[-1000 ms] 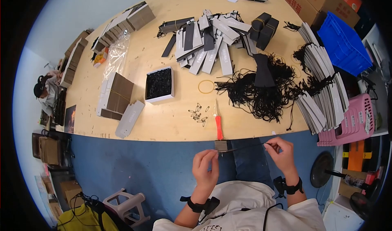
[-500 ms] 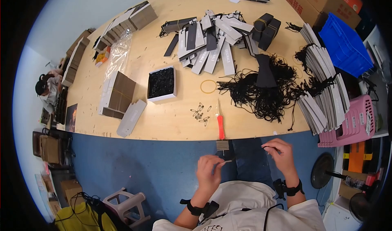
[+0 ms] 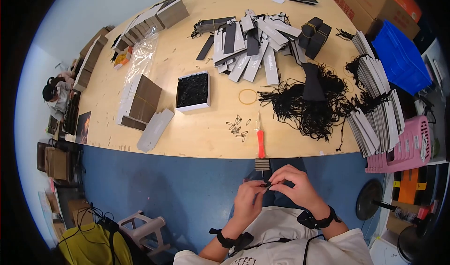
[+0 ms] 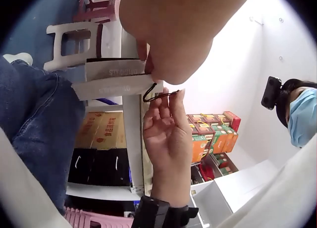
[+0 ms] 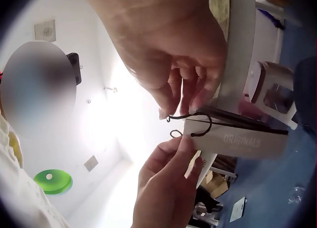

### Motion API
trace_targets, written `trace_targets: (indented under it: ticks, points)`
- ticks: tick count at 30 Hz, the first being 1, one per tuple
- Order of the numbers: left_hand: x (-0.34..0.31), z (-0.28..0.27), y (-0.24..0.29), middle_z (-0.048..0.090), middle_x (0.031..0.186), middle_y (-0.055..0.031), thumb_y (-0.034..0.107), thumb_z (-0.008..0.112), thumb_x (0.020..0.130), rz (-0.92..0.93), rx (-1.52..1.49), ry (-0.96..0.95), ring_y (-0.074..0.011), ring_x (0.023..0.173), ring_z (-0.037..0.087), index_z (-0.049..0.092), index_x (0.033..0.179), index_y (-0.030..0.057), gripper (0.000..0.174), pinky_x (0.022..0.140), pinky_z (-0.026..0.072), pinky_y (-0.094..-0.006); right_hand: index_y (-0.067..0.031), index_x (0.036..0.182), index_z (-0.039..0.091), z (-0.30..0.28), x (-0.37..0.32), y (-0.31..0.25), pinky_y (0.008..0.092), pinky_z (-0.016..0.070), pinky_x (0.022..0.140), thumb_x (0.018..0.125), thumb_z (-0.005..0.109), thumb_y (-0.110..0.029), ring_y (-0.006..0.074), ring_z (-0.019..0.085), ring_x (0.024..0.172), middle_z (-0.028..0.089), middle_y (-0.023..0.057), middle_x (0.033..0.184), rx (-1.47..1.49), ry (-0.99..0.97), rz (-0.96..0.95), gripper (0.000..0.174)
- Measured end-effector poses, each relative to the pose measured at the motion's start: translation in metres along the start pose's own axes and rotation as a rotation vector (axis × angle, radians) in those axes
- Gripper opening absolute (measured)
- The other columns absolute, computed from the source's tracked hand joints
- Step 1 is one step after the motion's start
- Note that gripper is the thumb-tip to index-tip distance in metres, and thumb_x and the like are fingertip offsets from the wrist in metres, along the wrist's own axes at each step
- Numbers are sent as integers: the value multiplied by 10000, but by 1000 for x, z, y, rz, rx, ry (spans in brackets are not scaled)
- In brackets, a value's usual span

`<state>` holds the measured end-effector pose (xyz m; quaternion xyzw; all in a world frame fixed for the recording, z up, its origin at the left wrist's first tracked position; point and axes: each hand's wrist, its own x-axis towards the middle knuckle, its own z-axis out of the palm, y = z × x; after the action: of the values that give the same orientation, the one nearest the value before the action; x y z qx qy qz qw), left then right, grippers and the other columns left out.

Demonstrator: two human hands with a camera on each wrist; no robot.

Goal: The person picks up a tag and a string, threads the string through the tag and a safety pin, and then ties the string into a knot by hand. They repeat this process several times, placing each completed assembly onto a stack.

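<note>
My left hand (image 3: pixel 247 201) pinches a grey tag printed ORIGINALS (image 5: pixel 237 141) by its corded end, in front of the table edge. A second, darker-edged tag lies behind it in the right wrist view. Black cord (image 5: pixel 210 123) loops out of the tag's end. The fingertips of my right hand (image 3: pixel 297 187) pinch the cord's free end, right beside the left fingers. In the left wrist view the tag (image 4: pixel 114 87) juts away from the hands and the cord (image 4: pixel 145 95) curves between them.
On the table (image 3: pixel 211 140) lie a red-handled pointed tool (image 3: pixel 260 143), small metal pins (image 3: pixel 238 129), a box of black pieces (image 3: pixel 193 90), a heap of tags (image 3: pixel 253 61) and tangled black cords (image 3: pixel 300 108). A ribbed grey block (image 3: pixel 262 164) sits at the front edge.
A second ago a black cord stretched between my two separated hands. The right hand has since come left to meet the left one, and the head view has shifted slightly.
</note>
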<state>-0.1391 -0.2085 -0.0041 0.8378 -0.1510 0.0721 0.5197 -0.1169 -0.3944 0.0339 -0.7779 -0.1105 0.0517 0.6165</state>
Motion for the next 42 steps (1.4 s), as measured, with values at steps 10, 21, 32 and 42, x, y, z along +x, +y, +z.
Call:
trace_targets:
  ticks: [10, 21, 32, 42]
  points:
    - [3, -5, 6, 670, 1049, -131, -65, 711, 739, 245, 100, -102, -277, 897, 653, 582, 873, 43, 215, 736, 511, -362, -14, 842, 639, 4, -2, -2, 343, 493, 787, 792, 716, -54, 246, 620, 880, 663, 83, 933, -26, -41, 14, 100]
    - [-10, 4, 16, 671, 1083, -169, -76, 688, 776, -19, -122, -152, -300, 889, 691, 612, 910, 23, 183, 729, 554, -320, -7, 860, 561, 9, -13, 5, 323, 534, 644, 754, 692, 15, 269, 639, 737, 628, 116, 871, -213, 38, -154, 170]
    - [-10, 7, 26, 664, 1108, -144, -56, 715, 745, 65, -21, -89, -283, 910, 671, 654, 906, 17, 187, 741, 543, -336, 1, 889, 573, -1, -17, 11, 344, 534, 626, 768, 662, 40, 286, 646, 716, 626, 113, 806, -339, 80, -281, 156]
    - [-1, 4, 25, 676, 1104, -127, -119, 709, 703, 202, -117, -218, -289, 1053, 653, 641, 865, 17, 223, 844, 522, -345, -24, 918, 644, -12, -24, 4, 333, 525, 608, 794, 678, 1, 259, 650, 683, 633, 104, 781, -382, 24, -140, 131]
